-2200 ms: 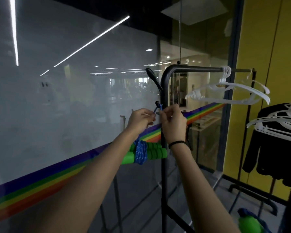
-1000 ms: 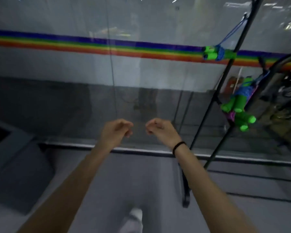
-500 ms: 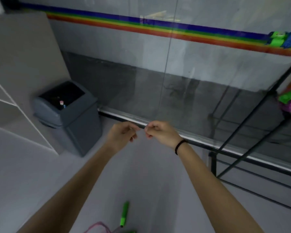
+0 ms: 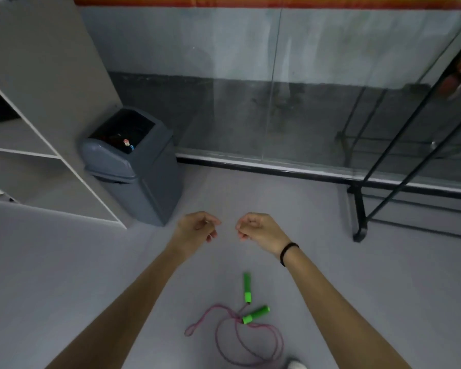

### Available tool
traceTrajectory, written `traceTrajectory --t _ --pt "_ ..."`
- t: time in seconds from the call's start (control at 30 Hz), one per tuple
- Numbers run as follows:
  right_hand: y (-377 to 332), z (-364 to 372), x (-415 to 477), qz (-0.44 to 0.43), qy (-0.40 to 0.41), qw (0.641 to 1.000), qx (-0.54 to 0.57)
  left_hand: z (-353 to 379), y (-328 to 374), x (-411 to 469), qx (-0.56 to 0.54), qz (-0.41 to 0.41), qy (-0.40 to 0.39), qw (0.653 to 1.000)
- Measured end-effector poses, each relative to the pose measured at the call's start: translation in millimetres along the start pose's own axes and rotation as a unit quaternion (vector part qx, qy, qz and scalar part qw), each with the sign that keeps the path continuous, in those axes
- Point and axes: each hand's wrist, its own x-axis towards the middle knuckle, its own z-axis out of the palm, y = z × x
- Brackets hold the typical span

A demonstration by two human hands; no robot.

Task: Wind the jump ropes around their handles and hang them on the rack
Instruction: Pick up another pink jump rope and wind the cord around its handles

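Grey floor (image 4: pixel 64 275) is filling most of the view, running up to a glass wall (image 4: pixel 277 89) on the far side with a rainbow stripe (image 4: pixel 224 0) going across its top edge. Both arms are reaching out over the floor, and the left hand (image 4: pixel 194 227) and right hand (image 4: pixel 258 229) are hanging close together but not touching, fingers loosely curled in, neither one gripping anything as far as I can see. A black band (image 4: pixel 288 253) is sitting on the right wrist. Down near the bottom, a pink jump rope (image 4: pixel 248 344) is lying loose on the floor in messy loops, not wound at all, with its two green handles (image 4: pixel 247 287) resting just beside each other at the far end of the loops, one pointing away and one angled off to the right. Over on the left a grey trash bin (image 4: pixel 136 166) is standing against the side of a white shelf unit (image 4: pixel 37 75). On the right, the black rack (image 4: pixel 359 209) is standing by the glass, well apart from the rope, and something green and blurry is hanging at the far right edge, can't tell what exactly.
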Motion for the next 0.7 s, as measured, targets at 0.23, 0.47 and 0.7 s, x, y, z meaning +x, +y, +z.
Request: traceTrajectory --t 0.23,0.47,0.7 --pt "97 30 -5 0.072 0.026 0.997 -0.001 16 -66 -24 -0.009 -0.034 -0.044 0.998" --pt "322 43 30 0.155 0.037 0.971 -0.176 104 -245 -9 0.021 -0.069 -0.082 0.994" --pt "593 69 118 0.148 -0.062 0.887 -0.432 208 -479 48 0.0 -0.039 -0.068 0.997"
